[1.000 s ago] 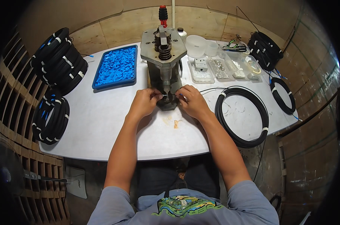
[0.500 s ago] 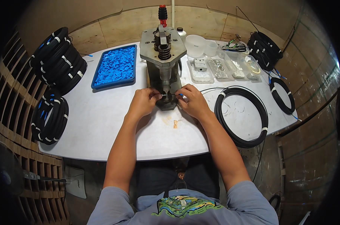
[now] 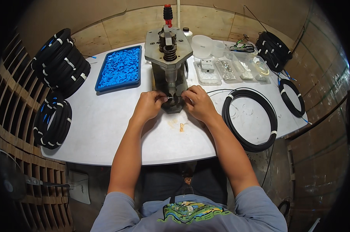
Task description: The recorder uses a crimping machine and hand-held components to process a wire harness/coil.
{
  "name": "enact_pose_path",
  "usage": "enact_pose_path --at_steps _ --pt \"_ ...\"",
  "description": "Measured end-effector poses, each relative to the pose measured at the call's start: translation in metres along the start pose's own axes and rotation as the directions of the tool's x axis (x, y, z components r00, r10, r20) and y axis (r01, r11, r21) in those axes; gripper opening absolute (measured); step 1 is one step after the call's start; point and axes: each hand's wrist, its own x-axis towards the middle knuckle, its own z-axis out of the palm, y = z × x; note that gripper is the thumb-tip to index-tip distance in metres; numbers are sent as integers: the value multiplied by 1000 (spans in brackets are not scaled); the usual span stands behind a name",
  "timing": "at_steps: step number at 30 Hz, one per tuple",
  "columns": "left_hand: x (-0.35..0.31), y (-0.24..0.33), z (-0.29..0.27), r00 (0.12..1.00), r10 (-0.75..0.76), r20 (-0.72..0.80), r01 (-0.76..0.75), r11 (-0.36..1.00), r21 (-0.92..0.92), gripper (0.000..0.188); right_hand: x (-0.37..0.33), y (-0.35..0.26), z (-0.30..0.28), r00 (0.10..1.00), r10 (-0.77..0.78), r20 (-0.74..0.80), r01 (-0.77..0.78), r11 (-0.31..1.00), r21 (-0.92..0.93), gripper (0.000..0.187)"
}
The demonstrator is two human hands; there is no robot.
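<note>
A metal bench press (image 3: pixel 169 50) stands upright in front of me, its ram (image 3: pixel 171 79) above a dark base (image 3: pixel 174 107). On the base's left side my left hand (image 3: pixel 150 105) is closed in a pinch, with a small pale piece at its fingertips, too small to name. Opposite it, my right hand (image 3: pixel 198 102) pinches a thin black cable close under the ram. From behind that hand the cable runs right to a large black cable coil (image 3: pixel 274 123) tied with white bands. The fingers partly hide the spot between them.
A tray (image 3: pixel 138 83) of small blue parts lies left of the press. Stacked black coils (image 3: pixel 63 63) stand far left, with another banded bundle (image 3: pixel 53 123) nearer. Clear boxes (image 3: pixel 209 79) of small metal parts sit right, near more coils (image 3: pixel 273 50). An orange-brown scrap (image 3: pixel 181 127) lies in front.
My right fingers have shifted slightly, and the blue bit seen beside them before is now out of sight. My left hand keeps its pinch at the press.
</note>
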Motion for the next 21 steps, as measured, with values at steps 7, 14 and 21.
enact_pose_path --at_steps 7,14,21 --pt "0 -1 1 1000 -15 14 15 1000 -7 18 -1 2 1 1000 12 -6 -12 1000 2 23" --pt "0 -3 1 1000 6 10 -6 1000 -21 18 -1 2 2 1000 5 -12 -5 1000 -9 23" --pt "0 2 0 1000 -11 19 11 1000 -13 18 -3 6 1 1000 2 -12 -2 1000 5 25"
